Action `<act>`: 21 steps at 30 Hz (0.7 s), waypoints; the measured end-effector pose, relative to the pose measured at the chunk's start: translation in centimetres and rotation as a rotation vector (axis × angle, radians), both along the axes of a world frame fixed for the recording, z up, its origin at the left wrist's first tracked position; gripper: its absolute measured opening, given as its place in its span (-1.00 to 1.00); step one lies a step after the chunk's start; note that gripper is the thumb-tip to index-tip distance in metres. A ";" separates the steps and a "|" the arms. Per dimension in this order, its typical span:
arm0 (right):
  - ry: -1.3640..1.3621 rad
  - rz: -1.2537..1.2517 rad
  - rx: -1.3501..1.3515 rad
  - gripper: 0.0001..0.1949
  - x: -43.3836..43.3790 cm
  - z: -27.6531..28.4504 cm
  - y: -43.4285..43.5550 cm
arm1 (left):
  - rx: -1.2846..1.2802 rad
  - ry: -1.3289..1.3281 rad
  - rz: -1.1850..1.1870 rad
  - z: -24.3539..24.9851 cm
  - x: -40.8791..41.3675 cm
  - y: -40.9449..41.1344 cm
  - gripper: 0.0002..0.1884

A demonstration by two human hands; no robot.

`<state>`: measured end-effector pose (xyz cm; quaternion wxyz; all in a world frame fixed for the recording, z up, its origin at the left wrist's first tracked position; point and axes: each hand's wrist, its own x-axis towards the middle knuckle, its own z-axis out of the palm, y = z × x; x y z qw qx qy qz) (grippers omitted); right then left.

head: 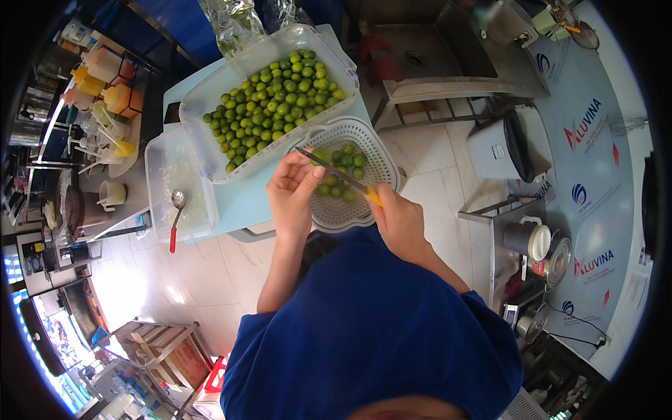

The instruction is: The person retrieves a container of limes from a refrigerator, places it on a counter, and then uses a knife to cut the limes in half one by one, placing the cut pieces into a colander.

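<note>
My right hand (400,221) grips a knife by its yellow handle (374,197). Its dark blade (338,172) points up and left, across the fingertips of my left hand (294,189). A green lime (321,154) is held at those fingertips, partly hidden behind the blade. Both hands are over a grey plastic colander (375,144), where several green limes (347,160) lie, some hidden by the knife and my right hand. Beyond the colander stands a large clear plastic bin (210,105) with many green and yellowish limes (278,105) inside.
A smaller clear tub (157,157) with pale contents and a red-handled slotted spoon (177,223) sits at the left of the light-blue tabletop (247,202). A steel sink (441,52) is at back right, a grey bin (496,149) below it. Sauce bottles (123,100) line the left counter.
</note>
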<state>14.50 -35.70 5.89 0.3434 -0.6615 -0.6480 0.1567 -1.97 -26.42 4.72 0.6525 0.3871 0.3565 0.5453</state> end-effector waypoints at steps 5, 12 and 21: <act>-0.091 -0.008 0.023 -0.83 0.1 -0.4 0.1 | 0.063 0.122 0.044 1.4 0.7 -0.5 -0.71; -0.266 -0.007 0.088 -0.82 -0.3 -0.2 1.3 | 0.137 0.188 0.014 0.3 0.8 -1.0 -0.68; -0.383 0.002 0.097 -0.82 -0.4 0.0 2.0 | 0.031 0.045 0.006 -0.8 0.4 -1.9 -0.68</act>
